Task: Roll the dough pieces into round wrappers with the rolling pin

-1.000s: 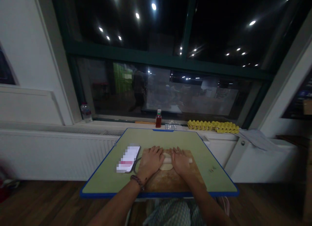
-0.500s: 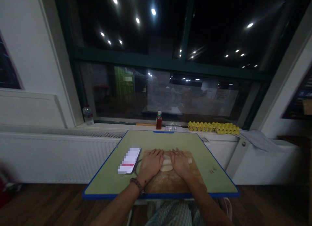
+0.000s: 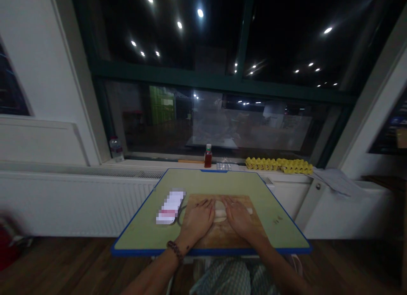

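A pale rolling pin [image 3: 220, 213] lies across a wooden cutting board [image 3: 219, 242]. Under it is a flattened piece of dough [image 3: 219, 205], showing mostly on the pin's far side with a sliver on the near side. My left hand [image 3: 199, 216] rests palm down over the pin's left part, fingers stretched forward. Over the right part lies my right hand [image 3: 239, 215], also flat with extended fingers. The pin's right end pokes out past that hand; its left end is hidden. Both hands touch the pin without wrapping round it.
The board sits on a small green table [image 3: 143, 235] with a blue edge. Left of it lies a lit phone [image 3: 171, 207] with a dark cord beside it. On the windowsill stand a red sauce bottle [image 3: 207, 156], a plastic bottle [image 3: 116, 149] and yellow egg trays [image 3: 280, 165].
Both hands and the rolling pin have moved toward me over the dough. Earlier the dough showed on the pin's near side; now most shows on the far side.
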A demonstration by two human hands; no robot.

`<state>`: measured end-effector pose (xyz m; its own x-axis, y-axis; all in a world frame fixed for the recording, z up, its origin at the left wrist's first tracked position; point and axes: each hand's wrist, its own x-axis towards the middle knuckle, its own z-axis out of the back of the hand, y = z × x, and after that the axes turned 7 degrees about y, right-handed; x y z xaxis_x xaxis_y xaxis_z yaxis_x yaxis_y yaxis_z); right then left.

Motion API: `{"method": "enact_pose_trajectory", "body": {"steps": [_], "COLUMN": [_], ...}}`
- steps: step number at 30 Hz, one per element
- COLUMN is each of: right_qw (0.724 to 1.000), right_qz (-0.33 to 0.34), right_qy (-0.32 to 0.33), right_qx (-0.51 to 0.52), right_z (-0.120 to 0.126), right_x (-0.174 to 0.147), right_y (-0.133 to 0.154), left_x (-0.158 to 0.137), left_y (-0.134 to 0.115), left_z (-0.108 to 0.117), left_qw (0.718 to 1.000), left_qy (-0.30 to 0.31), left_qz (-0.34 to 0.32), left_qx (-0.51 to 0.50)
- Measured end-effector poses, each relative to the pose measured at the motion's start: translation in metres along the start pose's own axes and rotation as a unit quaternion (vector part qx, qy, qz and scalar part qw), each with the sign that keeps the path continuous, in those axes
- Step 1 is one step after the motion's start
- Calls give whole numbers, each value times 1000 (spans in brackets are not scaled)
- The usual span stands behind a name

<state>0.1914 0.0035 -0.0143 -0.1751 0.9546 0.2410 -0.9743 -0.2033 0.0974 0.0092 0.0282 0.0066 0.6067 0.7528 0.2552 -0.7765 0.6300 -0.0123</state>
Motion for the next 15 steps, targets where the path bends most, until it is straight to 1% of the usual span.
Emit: {"method": "enact_pose_trajectory", "body": {"steps": [4,6,8,15], "right_qw": [999,997,996,998], "right_qz": [46,75,88,50], "right_qy": [-13,-17,-11,25], "right_qx": [15,20,24,16], "right_z": [-4,-5,-5,1], "right_x": [-12,-16,-17,4], "right_y": [-6,-9,-12,-10], "left_x": [-9,-13,-13,3], "left_y": [-5,-6,-5,4], "left_z": [3,2,0,-6], "left_qw": [1000,999,999,1000], "left_qy": [-19,-33,-40,-9], "left_qz": [-8,-14,-17,-14], "left_qx": [7,6,1,7]}}
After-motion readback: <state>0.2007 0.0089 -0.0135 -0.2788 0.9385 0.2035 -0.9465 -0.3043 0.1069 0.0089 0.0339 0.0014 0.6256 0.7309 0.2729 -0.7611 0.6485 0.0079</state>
